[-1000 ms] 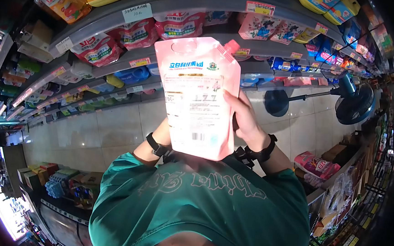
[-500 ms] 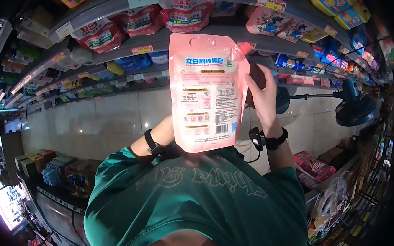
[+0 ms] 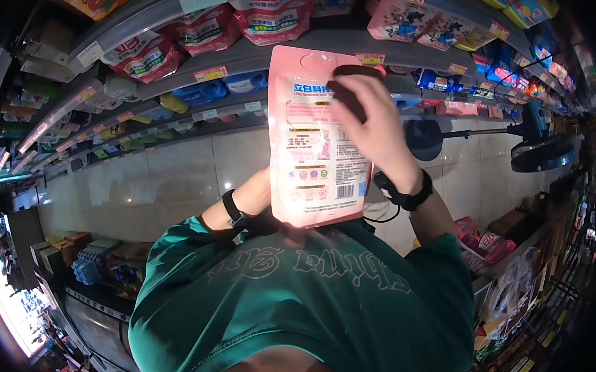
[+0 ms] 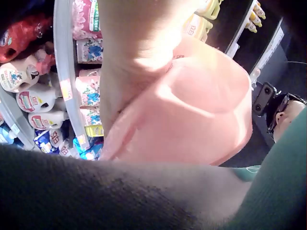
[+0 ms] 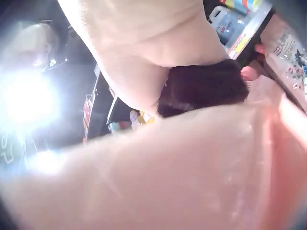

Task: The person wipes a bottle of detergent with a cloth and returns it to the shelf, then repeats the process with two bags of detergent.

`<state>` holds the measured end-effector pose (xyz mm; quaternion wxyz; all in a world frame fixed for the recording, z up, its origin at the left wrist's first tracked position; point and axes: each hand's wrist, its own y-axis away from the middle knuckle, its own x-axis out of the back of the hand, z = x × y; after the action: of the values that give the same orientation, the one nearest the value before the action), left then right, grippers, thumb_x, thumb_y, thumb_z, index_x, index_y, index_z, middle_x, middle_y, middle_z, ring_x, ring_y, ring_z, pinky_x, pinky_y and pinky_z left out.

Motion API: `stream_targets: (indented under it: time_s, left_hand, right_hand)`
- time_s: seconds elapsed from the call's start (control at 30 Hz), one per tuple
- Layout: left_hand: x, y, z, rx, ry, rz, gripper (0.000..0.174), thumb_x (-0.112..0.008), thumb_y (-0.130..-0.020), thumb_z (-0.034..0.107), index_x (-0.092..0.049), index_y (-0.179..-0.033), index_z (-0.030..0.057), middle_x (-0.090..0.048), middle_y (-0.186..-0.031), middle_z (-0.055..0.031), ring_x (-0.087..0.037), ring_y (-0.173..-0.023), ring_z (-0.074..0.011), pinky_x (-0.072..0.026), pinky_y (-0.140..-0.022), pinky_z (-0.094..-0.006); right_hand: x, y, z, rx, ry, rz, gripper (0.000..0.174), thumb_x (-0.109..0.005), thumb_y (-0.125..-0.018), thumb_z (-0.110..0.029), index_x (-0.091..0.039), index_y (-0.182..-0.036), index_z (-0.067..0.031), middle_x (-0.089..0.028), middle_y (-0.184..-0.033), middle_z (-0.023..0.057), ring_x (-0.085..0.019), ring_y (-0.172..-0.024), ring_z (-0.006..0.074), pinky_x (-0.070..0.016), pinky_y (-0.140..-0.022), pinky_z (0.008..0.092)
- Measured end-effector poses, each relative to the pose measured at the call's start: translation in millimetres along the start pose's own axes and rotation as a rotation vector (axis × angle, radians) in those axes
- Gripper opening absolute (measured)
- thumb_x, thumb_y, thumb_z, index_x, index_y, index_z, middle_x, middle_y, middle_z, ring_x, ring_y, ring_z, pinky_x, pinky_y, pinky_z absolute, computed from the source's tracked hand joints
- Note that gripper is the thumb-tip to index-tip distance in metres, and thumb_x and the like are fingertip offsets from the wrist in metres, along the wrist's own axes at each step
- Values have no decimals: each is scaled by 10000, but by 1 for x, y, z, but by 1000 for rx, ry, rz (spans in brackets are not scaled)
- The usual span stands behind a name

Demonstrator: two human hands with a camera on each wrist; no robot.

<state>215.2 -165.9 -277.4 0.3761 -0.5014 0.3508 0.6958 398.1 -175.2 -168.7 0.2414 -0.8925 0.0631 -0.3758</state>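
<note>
A pink pouch (image 3: 308, 145) with printed text and a barcode stands upright before the chest, its pink cap at the upper right corner. Behind its lower left side, my left hand (image 3: 258, 189) holds it up; the fingers are hidden there. The left wrist view has this hand (image 4: 139, 57) against the pouch's smooth pink side (image 4: 192, 115). My right hand (image 3: 378, 126) is over the pouch's upper right printed face, curled around a dark brown item (image 3: 358, 71). In the right wrist view, the dark item (image 5: 204, 88) lies between the hand (image 5: 148, 38) and the pouch (image 5: 144, 167).
Shelves (image 3: 252, 51) with red pouches (image 3: 272, 18) and bottles curve across the far side. A black fan (image 3: 542, 151) stands at the right, near a box holding a pink packet (image 3: 484, 240). Boxes (image 3: 65, 249) sit at lower left. A person (image 4: 285, 115) shows in the left wrist view.
My right hand has gone from the pouch's right edge, out to its side, then left over the upper printed face with the dark item. The pouch has shifted right.
</note>
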Motion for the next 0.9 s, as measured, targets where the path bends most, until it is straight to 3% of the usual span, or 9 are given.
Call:
stream_targets:
  time_s: [0.03,0.1,0.13,0.23,0.3,0.43,0.7,0.9]
  left_hand:
    - [0,-2,-1,1,-3,1,767,-431,-976,597,-364,-1474,17,-476,-1446,-160,-511,-1291,-290,-417,-1089,-441]
    - [-1,-3,-3,-11,-3,-8,765,-431,-977,595,-364,-1473,17,-477,-1444,-160,-512,-1290,-290,-418,-1088,-441]
    - [-1,-6,-4,-14,-5,-9,764,-431,-977,595,-365,-1473,17,-477,-1444,-160,-512,-1289,-290,-418,-1088,-441]
    - [-1,-11,0,-29,-12,-15,761,-431,-978,593,-366,-1472,17,-479,-1442,-160,-513,-1287,-290,-420,-1087,-441]
    - [-1,-12,0,-30,-14,-15,760,-431,-978,592,-367,-1471,17,-480,-1440,-160,-514,-1286,-290,-420,-1086,-440]
    - [-1,-11,3,-22,-13,-7,756,-431,-980,589,-368,-1470,17,-482,-1438,-160,-516,-1284,-289,-422,-1085,-440]
    - [-5,-10,3,-14,-27,-12,749,-431,-982,584,-371,-1467,17,-486,-1433,-160,-519,-1279,-289,-426,-1082,-440]
    - [-4,-7,7,-7,-29,-17,744,-431,-983,580,-374,-1465,17,-489,-1429,-160,-522,-1276,-289,-428,-1080,-439]
  right_hand:
    - [-7,3,-7,0,31,-71,361,-704,-847,-158,-612,-1184,-64,-602,-1151,117,-581,-1080,342,-467,-935,424]
    - [-16,10,-17,-30,-184,-247,372,-715,-834,-152,-633,-1184,-59,-604,-1172,130,-584,-1088,328,-466,-930,412]
    - [-17,13,-22,131,-7,-283,385,-723,-824,-202,-646,-1182,-81,-602,-1168,116,-573,-1057,317,-452,-917,431]
    - [-17,29,-38,288,-112,-369,310,-707,-830,-286,-667,-1092,-126,-580,-1113,48,-534,-960,284,-450,-871,408]
    - [-12,43,-48,374,-207,-556,320,-707,-832,-319,-663,-1103,-156,-567,-1139,23,-524,-983,258,-444,-877,411]
    - [-3,53,-55,444,-149,-636,290,-708,-837,-319,-671,-1093,-188,-557,-1171,0,-510,-1027,228,-440,-902,435]
    - [10,12,-27,284,96,-417,312,-701,-842,-176,-678,-1151,-144,-586,-1181,65,-537,-1088,297,-459,-939,425]
    - [26,-7,7,-9,133,-217,327,-678,-870,-154,-654,-1194,-112,-594,-1165,94,-558,-1088,315,-462,-950,404]
